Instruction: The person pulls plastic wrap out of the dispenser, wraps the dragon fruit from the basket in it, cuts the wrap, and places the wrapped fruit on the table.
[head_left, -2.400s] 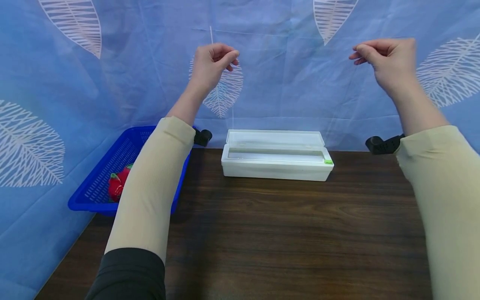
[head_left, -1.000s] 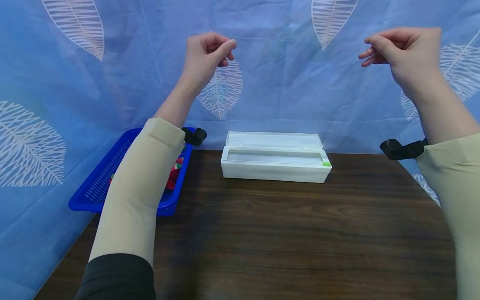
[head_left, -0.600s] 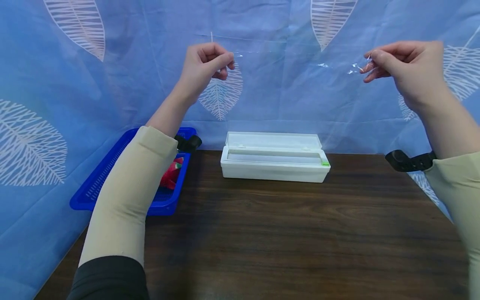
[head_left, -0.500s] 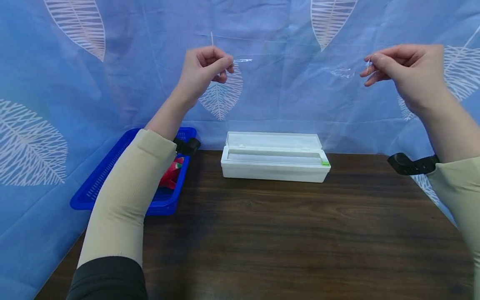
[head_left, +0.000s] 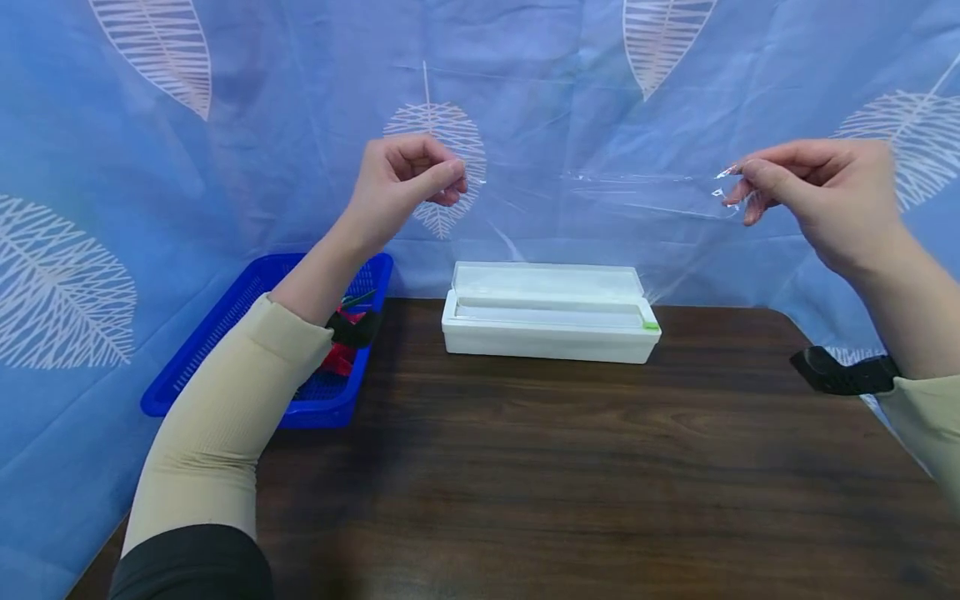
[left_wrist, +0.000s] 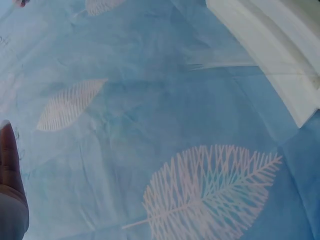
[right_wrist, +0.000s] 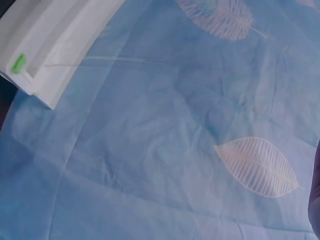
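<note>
A sheet of clear cling film [head_left: 637, 190] stretches between my raised hands and runs down toward the white cling film dispenser [head_left: 555, 343]. My left hand [head_left: 405, 179] pinches the film's left corner between thumb and fingers. On the other side, my right hand [head_left: 836, 196] pinches the right corner, where the film glints around the fingertips. The dispenser's lid stands raised, and a green slider [head_left: 650, 326] sits at its right end. Faint film streaks cross the dispenser's edge in both wrist views; only a sliver of each hand shows there.
A blue plastic basket [head_left: 318, 414] stands at the left, holding a red-and-green item [head_left: 340, 360] partly hidden by my left arm. The brown wooden table [head_left: 570, 483] spreads in front of the dispenser. A blue leaf-print cloth [head_left: 525, 50] hangs behind.
Both hands rose slightly, then came down toward the dispenser. They are farther apart than at first, with the right hand shifted right. The film between them shows more plainly. The dispenser stays put.
</note>
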